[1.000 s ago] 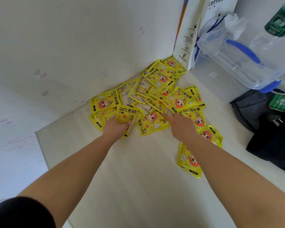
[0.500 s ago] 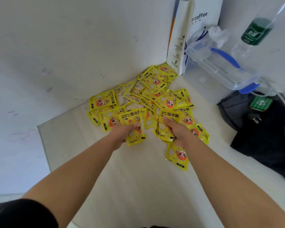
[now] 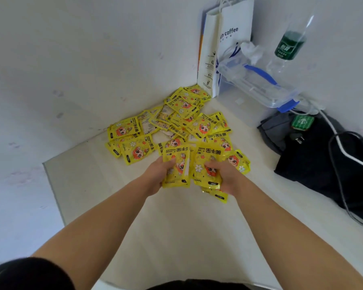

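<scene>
Gripping sachets (image 3: 177,164) near the far corner of the desk (image 3: 176,237): left hand (image 3: 156,175) clamps one, right hand (image 3: 228,177) apparently two, hands side by side.

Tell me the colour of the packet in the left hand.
The packet is bright yellow with black lettering and a cartoon face, clearest in the head view.

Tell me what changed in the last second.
The right hand took hold of packets; with the left hand, gripping its own stack, it drew back from the pile toward the person. Pile, bag and box stayed put.
</scene>
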